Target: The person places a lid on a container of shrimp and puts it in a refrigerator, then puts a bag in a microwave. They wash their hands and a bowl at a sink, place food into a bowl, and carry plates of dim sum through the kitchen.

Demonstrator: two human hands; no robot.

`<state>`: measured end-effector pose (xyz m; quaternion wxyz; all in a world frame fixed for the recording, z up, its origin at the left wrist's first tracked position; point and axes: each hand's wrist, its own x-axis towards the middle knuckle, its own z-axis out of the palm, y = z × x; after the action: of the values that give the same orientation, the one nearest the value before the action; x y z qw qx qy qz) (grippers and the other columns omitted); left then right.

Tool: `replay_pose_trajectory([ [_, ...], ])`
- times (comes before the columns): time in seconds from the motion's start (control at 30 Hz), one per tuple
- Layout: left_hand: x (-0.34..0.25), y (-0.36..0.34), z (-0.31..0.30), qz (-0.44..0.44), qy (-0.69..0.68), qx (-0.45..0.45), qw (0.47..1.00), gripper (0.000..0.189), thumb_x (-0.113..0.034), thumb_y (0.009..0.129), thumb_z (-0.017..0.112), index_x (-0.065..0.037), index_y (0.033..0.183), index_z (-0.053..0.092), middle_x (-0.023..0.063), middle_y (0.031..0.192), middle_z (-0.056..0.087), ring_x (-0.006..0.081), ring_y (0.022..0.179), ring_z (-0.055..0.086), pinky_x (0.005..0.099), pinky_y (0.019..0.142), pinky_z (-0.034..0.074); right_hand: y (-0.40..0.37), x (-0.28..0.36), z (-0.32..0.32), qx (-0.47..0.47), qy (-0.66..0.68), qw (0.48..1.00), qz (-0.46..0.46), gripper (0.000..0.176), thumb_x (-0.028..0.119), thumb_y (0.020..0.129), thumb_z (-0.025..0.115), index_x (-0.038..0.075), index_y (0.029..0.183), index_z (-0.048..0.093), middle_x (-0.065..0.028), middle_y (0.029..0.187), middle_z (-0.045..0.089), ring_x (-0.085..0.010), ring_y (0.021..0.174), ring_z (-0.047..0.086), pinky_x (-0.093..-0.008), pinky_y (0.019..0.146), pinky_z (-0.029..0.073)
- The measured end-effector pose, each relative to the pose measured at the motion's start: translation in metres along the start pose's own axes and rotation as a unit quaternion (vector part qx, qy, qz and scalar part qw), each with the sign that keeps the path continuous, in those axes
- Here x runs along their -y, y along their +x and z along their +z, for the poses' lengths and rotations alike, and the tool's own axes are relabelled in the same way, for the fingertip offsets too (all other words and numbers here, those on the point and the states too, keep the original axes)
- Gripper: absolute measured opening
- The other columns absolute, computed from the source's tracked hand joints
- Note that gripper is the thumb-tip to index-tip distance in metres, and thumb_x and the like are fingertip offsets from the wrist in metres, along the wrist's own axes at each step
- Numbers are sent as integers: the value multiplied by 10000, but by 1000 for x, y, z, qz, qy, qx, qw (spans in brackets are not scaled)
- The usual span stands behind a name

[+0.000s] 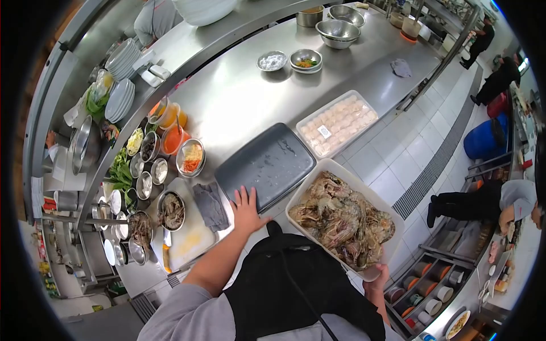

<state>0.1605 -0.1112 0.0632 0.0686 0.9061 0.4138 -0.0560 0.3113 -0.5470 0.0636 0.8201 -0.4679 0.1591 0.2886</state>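
Observation:
My left hand point(247, 211) lies with spread fingers at the near left edge of a dark grey tray point(264, 165), touching or just over its rim. My right hand point(377, 281) grips the near right corner of a white plastic tub point(400, 228). Large raw prawns point(344, 219), with heads and long feelers, fill the tub. It sits close against my black apron point(284, 278), beside the tray. A clear-covered box of pale round pieces point(336, 124) with a white label stands just beyond. Most of my right palm is hidden by the tub.
Left stands a cutting board point(190, 245) with a folded grey cloth point(210, 206), an orange-handled knife point(166, 258) and a bowl of prawns point(171, 210). Several ingredient bowls line the shelf side. Metal bowls point(338, 33) stand farther back. Other people point(489, 199) are along the right aisle.

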Motion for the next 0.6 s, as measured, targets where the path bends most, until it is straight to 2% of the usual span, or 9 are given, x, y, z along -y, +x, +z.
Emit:
replay_pose_trajectory([
  [0.03, 7, -14, 14, -6, -2, 1, 1000, 897, -308, 726, 799, -108, 1494, 379, 223, 1554, 326, 434, 1451, 277, 610, 1149, 261, 2, 2, -5, -9, 10, 1000, 21, 809, 222, 718, 557, 32, 1489, 403, -183, 1422, 505, -350, 1296, 503, -449, 1103, 391],
  [0.1, 33, -31, 45, 77, -28, -37, 996, 855, -194, 689, 815, -126, 1452, 435, 192, 1551, 338, 401, 1456, 282, 597, 1166, 241, 7, 7, -12, -3, 5, 1000, 21, 775, 225, 725, 561, 26, 1462, 428, -172, 1376, 539, -331, 1256, 533, -437, 1069, 419],
  [0.13, 41, -39, 44, 71, -60, -52, 994, 829, -104, 657, 807, -134, 1415, 474, 156, 1523, 394, 355, 1441, 331, 593, 1178, 223, 9, 8, -17, -2, 8, 1000, 18, 742, 227, 733, 564, 19, 1436, 454, -161, 1330, 573, -311, 1216, 562, -425, 1035, 447],
  [0.17, 52, -40, 41, 65, -60, -53, 995, 829, -104, 657, 807, -134, 1415, 474, 156, 1523, 394, 355, 1441, 331, 593, 1178, 223, 12, 13, -24, 3, 5, 1000, 22, 742, 227, 733, 564, 19, 1436, 454, -161, 1330, 573, -311, 1216, 562, -425, 1035, 447],
  [0.3, 77, -39, -25, 53, -59, -109, 991, 666, 4, 712, 684, -114, 1353, 550, 109, 1428, 540, 286, 1365, 470, 578, 1169, 265, 10, 58, -27, -73, -63, 994, 53, 652, 217, 743, 579, 17, 1358, 501, -108, 1185, 626, -256, 1070, 621, -374, 908, 506],
  [0.4, 95, -37, -63, 56, -178, -164, 969, 609, 77, 721, 579, -89, 1307, 601, 136, 1356, 604, 309, 1311, 529, 531, 1156, 327, 19, 74, -9, 12, -39, 999, -19, 675, 241, 730, 560, 20, 1367, 513, -116, 1251, 626, -300, 1115, 616, -412, 956, 499],
  [0.47, 87, -39, -93, 3, -341, -200, 919, 590, 109, 707, 526, -71, 1257, 641, 152, 1282, 649, 342, 1252, 575, 494, 1136, 373, 26, 74, 8, 26, -52, 998, -24, 688, 239, 731, 566, 24, 1381, 505, -116, 1260, 621, -301, 1124, 611, -414, 967, 492],
  [0.57, 75, -35, -116, 72, -310, -264, 910, 562, 102, 713, 513, -65, 1229, 662, 148, 1257, 664, 347, 1226, 590, 510, 1123, 381, 41, 61, 24, 71, -60, 996, 7, 798, 178, 736, 584, 59, 1501, 389, -136, 1310, 579, -303, 1190, 568, -444, 1020, 465],
  [0.6, 70, -33, -123, 103, -266, -274, 918, 584, 109, 707, 514, -81, 1240, 655, 140, 1243, 667, 334, 1213, 600, 540, 1094, 398, 51, 47, 30, 70, -59, 996, 23, 742, 205, 736, 588, 48, 1447, 442, -135, 1286, 595, -312, 1171, 579, -444, 1006, 472],
])
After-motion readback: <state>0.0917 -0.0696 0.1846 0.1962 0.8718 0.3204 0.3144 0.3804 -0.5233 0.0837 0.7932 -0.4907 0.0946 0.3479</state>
